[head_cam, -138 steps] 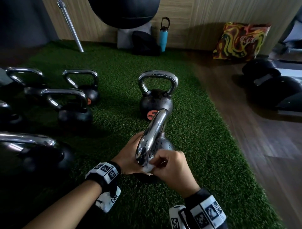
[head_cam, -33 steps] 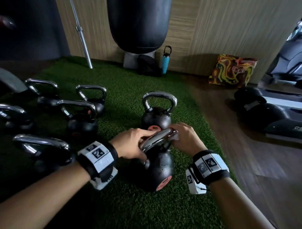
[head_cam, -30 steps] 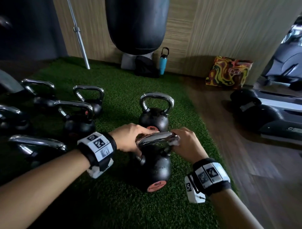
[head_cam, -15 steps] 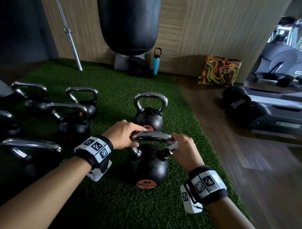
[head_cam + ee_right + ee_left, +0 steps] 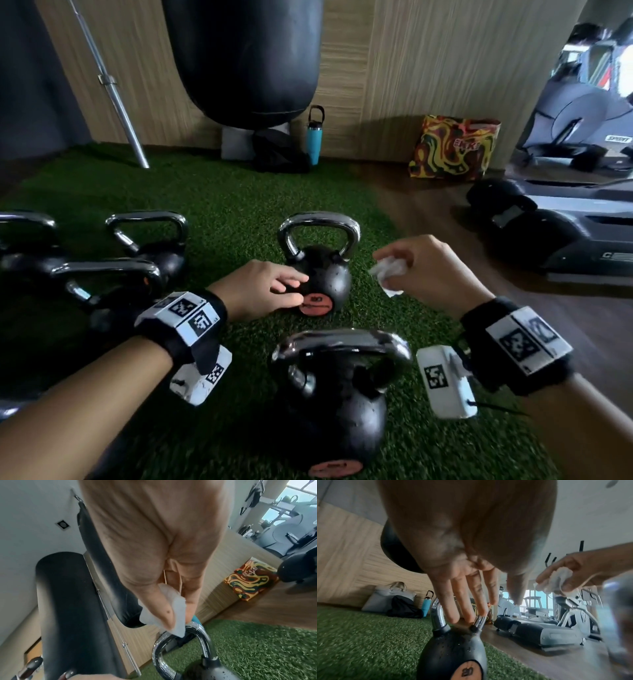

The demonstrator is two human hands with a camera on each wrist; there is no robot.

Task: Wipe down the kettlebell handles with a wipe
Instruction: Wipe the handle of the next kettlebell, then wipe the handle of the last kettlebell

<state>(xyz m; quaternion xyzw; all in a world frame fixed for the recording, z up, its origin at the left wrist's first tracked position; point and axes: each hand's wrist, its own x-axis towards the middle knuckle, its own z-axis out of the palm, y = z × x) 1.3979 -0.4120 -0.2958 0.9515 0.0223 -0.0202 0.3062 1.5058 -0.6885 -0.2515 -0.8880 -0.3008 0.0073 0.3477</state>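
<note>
Two hands near the far black iron kettlebell with chrome handle [image 5: 317, 260], frame centre: heavy, slippery. My right hand [image 5: 428, 270] pinches the soft white wipe [image 5: 388, 272]; my left hand [image 5: 260, 291] spreads wide.

The head camera looked forward and down over green turf [image 5: 212, 212] toward the wooden wall [image 5: 404, 68]. Each wrist camera sat close behind its palm, low near the turf. All three shared the far kettlebell [image 5: 323, 274] and the punching bag [image 5: 246, 58].
</note>
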